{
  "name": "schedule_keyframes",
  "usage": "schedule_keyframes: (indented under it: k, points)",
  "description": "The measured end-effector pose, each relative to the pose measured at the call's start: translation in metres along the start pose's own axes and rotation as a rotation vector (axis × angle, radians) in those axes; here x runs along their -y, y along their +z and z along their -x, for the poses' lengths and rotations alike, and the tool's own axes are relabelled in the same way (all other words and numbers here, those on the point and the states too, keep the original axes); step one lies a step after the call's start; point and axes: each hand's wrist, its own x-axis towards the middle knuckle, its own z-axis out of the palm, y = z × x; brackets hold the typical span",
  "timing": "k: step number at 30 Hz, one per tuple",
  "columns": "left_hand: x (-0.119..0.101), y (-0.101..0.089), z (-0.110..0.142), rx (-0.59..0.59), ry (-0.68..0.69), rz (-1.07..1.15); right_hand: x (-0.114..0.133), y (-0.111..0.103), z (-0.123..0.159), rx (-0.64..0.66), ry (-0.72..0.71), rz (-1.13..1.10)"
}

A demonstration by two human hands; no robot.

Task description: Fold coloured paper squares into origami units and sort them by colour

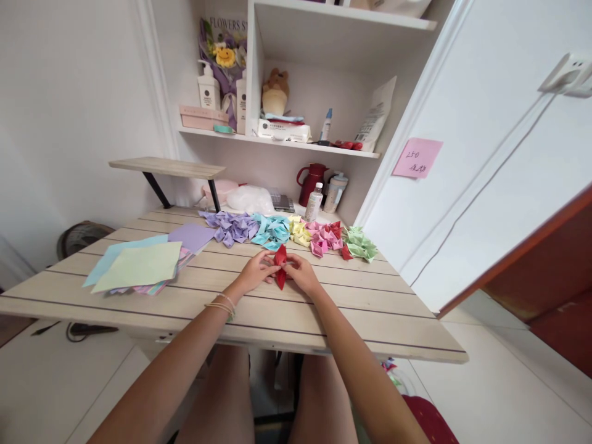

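My left grip [255, 271] and right grip [303, 272] both pinch the red origami piece [280, 279] over the surface [379, 317], nearer me than the pink origami pieces [319, 245]. I read this as shaping its folds; next calls for gentle, even finger pressure, one side steadied.

Your red folded piece [280, 253] looks like smooth, matt paper; your loose sheets [139, 265] look like matt paper too. Your table [370, 296] looks like matt wood, the 2 black legs [156, 189] like painted metal, the bottle [313, 205] like clear, glossy plastic.
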Motion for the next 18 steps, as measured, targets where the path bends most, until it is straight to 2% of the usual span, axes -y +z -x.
schedule_keyframes:
  k: [4, 12, 18]
  points:
    - [-0.0008, 0.0008, 0.0009, -0.005, -0.006, -0.013, -0.0013, -0.0005, -0.0001, 0.011, 0.04, -0.09]
    - [-0.0025, 0.002, 0.0043, 0.022, 0.038, -0.017, -0.0054, -0.002, -0.0016, -0.015, 0.047, -0.066]
    - [0.0014, 0.0015, 0.0011, -0.024, 0.036, -0.057, -0.0041, -0.0003, -0.0001, -0.018, 0.045, -0.086]
